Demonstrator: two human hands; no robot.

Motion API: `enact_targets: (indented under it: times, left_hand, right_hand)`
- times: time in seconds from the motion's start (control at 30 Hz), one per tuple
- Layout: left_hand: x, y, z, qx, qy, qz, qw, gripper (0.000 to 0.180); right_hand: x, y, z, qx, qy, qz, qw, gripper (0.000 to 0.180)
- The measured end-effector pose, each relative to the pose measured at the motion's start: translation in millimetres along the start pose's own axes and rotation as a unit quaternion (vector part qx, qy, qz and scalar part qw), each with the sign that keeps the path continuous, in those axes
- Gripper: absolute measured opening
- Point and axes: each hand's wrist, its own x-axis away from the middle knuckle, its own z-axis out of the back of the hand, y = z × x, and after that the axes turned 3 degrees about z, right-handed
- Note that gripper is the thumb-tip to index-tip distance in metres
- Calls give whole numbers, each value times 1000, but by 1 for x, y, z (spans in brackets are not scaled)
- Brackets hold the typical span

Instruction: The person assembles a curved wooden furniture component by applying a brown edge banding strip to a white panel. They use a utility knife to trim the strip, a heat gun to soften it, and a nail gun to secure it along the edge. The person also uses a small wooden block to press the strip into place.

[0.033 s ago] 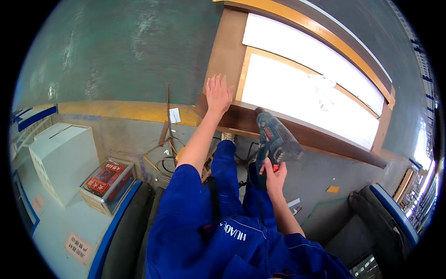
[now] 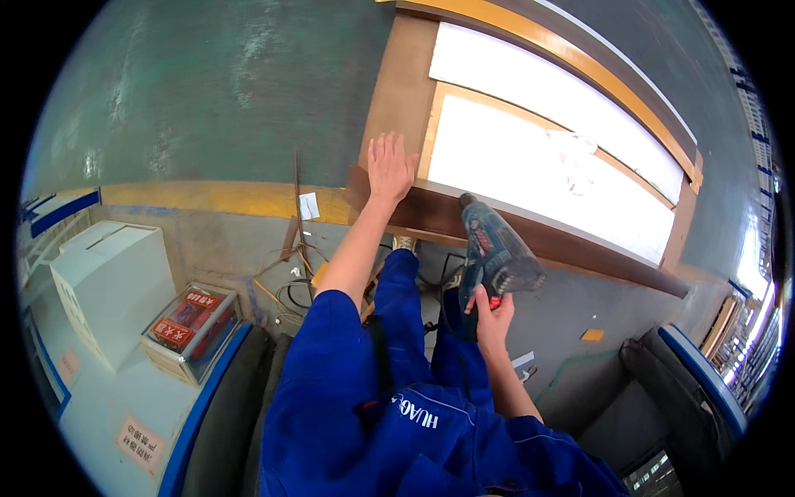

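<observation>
My left hand (image 2: pixel 389 169) lies flat, fingers stretched out, on the near left corner of a large brown frame (image 2: pixel 402 79). My right hand (image 2: pixel 495 323) is wrapped round the handle of a dark teal power drill (image 2: pixel 500 247), close to its red trigger. The drill's nose points away from me and to the left, over the frame's near brown edge; I cannot tell whether it touches. Inside the frame lie bright white panels (image 2: pixel 505 153) with a tan strip between them. A crumpled clear piece of plastic (image 2: pixel 573 157) seems to lie on the white surface.
To my left stand a white box (image 2: pixel 116 282) and a clear-lidded case (image 2: pixel 189 327) with red contents, on a pale surface. Cables (image 2: pixel 291 302) and thin rods litter the floor near my feet. Dark padded seats (image 2: pixel 662 398) flank me. A yellow scrap (image 2: pixel 592 335) lies on the floor.
The drill has shifted very slightly to the right in my right hand. My left hand rests in the same place on the frame.
</observation>
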Motion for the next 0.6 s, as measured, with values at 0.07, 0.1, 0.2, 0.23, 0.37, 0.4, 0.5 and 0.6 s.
enact_targets:
  times: [0.07,0.1,0.2,0.23,0.37,0.4,0.5,0.6]
  left_hand:
    - [9,-2,-17,-43,-55,-37,997,50]
    - [9,0,-16,-65,-70,-31,995,52]
    - [4,-1,-15,-90,-80,-5,993,54]
    - [2,-5,-19,-68,-61,7,996,55]
    - [-13,-33,12,300,131,198,924,52]
    - [-15,-36,30,374,197,256,869,58]
    - [-2,-73,49,311,235,320,863,52]
    - [22,-108,44,328,109,305,887,33]
  right_hand:
    - [7,-7,13,3,23,0,1000,14]
    - [11,-6,20,8,34,3,999,14]
    - [16,-9,39,35,56,11,998,12]
    - [22,-7,43,34,67,5,997,12]
    - [33,1,54,16,72,-22,997,12]
    - [35,5,53,14,59,-27,998,12]
    - [32,14,41,15,26,-36,999,12]
    - [17,18,21,24,-63,-63,996,14]
